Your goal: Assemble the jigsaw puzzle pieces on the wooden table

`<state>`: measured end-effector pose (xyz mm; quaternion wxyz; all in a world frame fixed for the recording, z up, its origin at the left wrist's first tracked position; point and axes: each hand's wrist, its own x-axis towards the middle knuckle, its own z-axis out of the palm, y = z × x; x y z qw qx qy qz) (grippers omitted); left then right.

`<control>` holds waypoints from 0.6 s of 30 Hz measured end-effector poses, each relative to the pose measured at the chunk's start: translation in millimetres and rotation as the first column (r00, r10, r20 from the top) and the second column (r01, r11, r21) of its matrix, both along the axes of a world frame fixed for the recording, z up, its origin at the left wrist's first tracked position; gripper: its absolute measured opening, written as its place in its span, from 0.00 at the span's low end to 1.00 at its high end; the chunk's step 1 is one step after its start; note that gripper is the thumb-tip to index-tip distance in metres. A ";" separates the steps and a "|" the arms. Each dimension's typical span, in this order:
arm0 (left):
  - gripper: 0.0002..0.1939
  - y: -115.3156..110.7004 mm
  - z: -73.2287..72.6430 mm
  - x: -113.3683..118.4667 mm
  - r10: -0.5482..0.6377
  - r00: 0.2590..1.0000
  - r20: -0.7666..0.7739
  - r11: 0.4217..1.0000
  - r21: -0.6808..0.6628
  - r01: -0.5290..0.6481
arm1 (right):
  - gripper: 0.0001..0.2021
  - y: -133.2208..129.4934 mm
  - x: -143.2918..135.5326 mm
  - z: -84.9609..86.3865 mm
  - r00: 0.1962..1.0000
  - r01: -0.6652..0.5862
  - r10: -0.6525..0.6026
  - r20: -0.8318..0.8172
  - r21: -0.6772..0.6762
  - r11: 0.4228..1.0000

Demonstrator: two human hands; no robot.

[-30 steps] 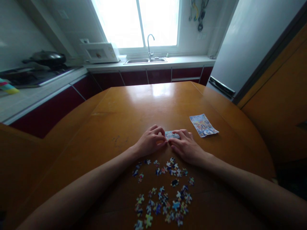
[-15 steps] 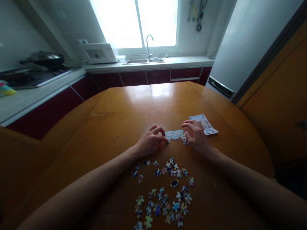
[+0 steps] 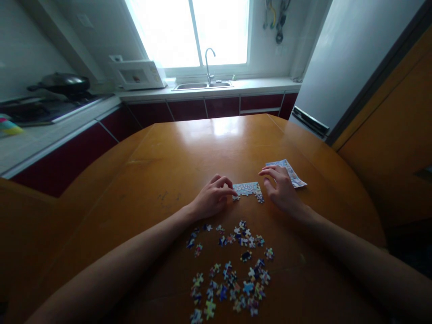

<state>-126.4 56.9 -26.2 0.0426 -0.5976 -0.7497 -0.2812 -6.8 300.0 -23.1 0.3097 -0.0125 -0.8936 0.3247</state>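
A partly joined jigsaw puzzle (image 3: pixel 246 189) lies flat on the table, a pale blue strip with short arms running toward me at both ends. My left hand (image 3: pixel 213 195) rests at its left end, thumb and bent forefinger apart and their tips at the puzzle's edge; no piece shows between them. To the right, my right hand (image 3: pixel 280 186) hovers with fingers loosely spread and nothing in them, apart from the puzzle. It partly covers a printed picture sheet (image 3: pixel 294 176). Loose puzzle pieces (image 3: pixel 248 288) lie scattered nearer to me, in an upper and a lower group.
The wooden table (image 3: pixel 189 157) has a rounded edge. Beyond it stand a counter with a sink (image 3: pixel 202 85), a microwave (image 3: pixel 140 74) and, at left, a pan (image 3: pixel 64 83) on the stove. A fridge (image 3: pixel 347 58) rises at the right.
My right hand has shifted right, off the puzzle's right end, uncovering it. My left hand stays at the left end, its thumb slightly raised.
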 end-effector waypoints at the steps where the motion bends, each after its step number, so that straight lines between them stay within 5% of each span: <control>1: 0.25 0.0 -0.6 -0.5 -0.010 1.000 0.000 1.000 -0.011 0.010 | 0.10 0.2 -0.1 -0.1 1.000 -0.001 0.001 0.002 0.000 1.000; 10: 0.27 2.8 -0.8 -1.3 0.016 0.998 0.068 0.999 0.043 -0.019 | 0.10 2.7 -1.6 -1.7 1.000 -0.010 0.010 -0.003 -0.004 1.000; 18: 0.18 4.2 -8.7 -7.3 0.076 0.991 0.114 0.985 0.143 -0.092 | 0.11 6.5 -3.8 -3.4 1.000 -0.007 0.007 -0.011 -0.020 1.000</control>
